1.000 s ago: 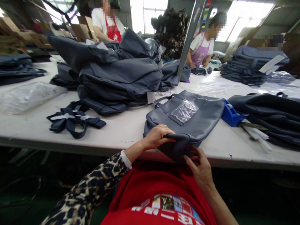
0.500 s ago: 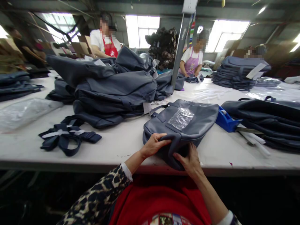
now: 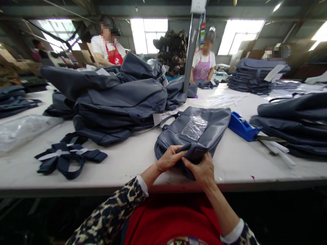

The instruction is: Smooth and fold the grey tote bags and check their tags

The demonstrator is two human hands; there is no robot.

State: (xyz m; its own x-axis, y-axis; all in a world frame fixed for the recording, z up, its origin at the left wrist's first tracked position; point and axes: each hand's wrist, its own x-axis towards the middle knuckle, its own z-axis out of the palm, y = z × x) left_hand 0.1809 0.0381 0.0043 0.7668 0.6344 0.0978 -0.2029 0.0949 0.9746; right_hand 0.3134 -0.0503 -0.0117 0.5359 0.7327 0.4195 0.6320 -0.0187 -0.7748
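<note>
A dark blue bag (image 3: 217, 126) lies on the white table in front of me, its near end at the table's front edge. A clear plastic patch (image 3: 194, 128) covers part of its upper face, and a strap loops out at the far left. My left hand (image 3: 170, 159) pinches the bag's near end from the left, fingers closed on a fold. On the right side of that fold, my right hand (image 3: 201, 170) grips the bag too, its thumb close to the left hand's fingertips. Some of the right fingers are hidden behind the material.
Left of the bag is a heap of similar bags (image 3: 122, 102), with bundled straps (image 3: 68, 156) before it. A blue tape dispenser (image 3: 244, 127) sits right, near stacked bags (image 3: 293, 129). A metal post (image 3: 190, 58) rises behind. Two aproned co-workers stand across the table.
The fold at the bag's near end has been pushed in and up, and my hands have come closer together. The view has shifted slightly. Another bag now lies on the right stack.
</note>
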